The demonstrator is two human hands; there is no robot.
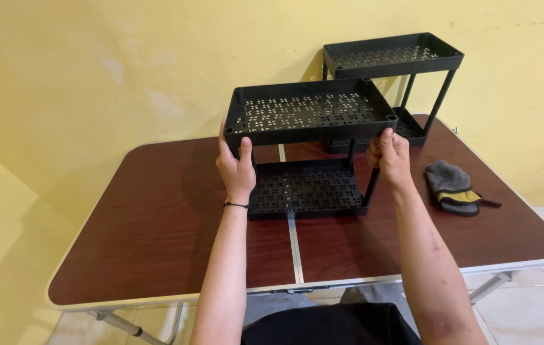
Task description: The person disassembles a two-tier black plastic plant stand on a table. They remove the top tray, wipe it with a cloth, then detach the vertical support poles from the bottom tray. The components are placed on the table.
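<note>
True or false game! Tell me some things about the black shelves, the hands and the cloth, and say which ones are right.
1. Both hands, left hand and right hand, grip the near rack's top tray. True.
2. A grey cloth lies to the left of the hands. False: it lies on the right.
3. A second black rack stands behind. True.
4. The table is white. False: dark reddish brown.

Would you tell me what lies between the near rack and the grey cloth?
In the head view, only bare table lies between the near rack and the grey cloth, with the right hand above.
</note>
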